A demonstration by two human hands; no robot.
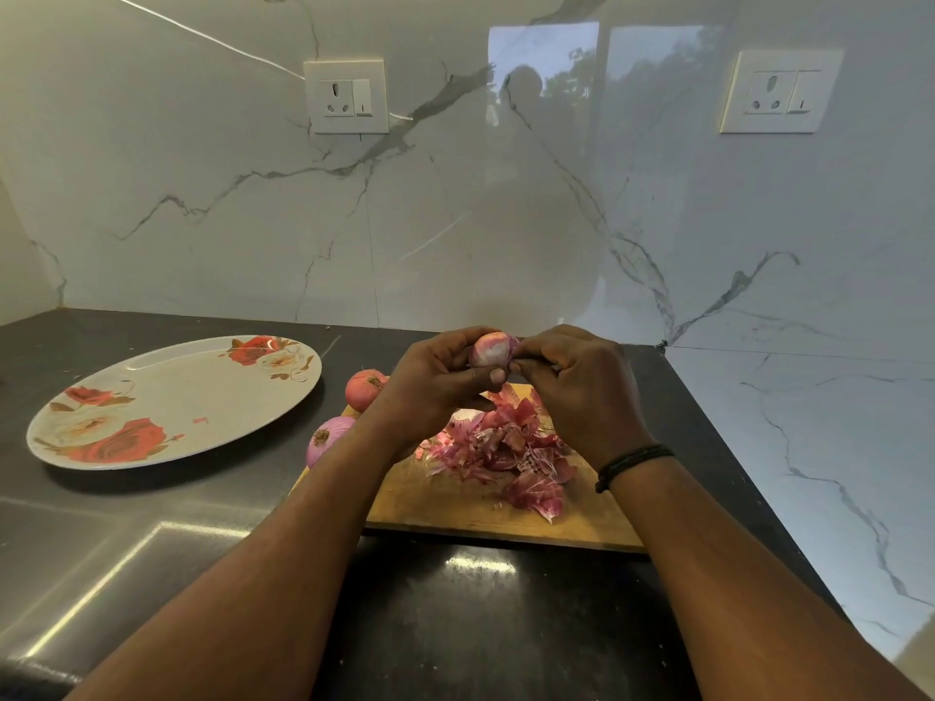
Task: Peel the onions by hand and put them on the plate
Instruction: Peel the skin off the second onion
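With both hands raised above the cutting board [506, 513], the peeling is in full swing: the left hand [435, 376] cups a small red onion [490, 350], fingers curled round it so it cannot spin, while the right hand [571, 376] pinches at its side, thumb and fingertips closed on what looks like a strip of skin. Holding it over the board makes sense, since the scraps drop straight onto the heap of purple peels [506, 447] already lying there. At the board's left edge wait two more onions: one with papery orange skin [363, 389] at the far corner, and a paler, pinker one [326, 440] just nearer the person, possibly stripped already. Left of the board, well apart on the dark desk [455, 624], sits the flowered plate [167, 392], carrying only a tiny fleck of peel, so I judge no onion has been delivered yet.
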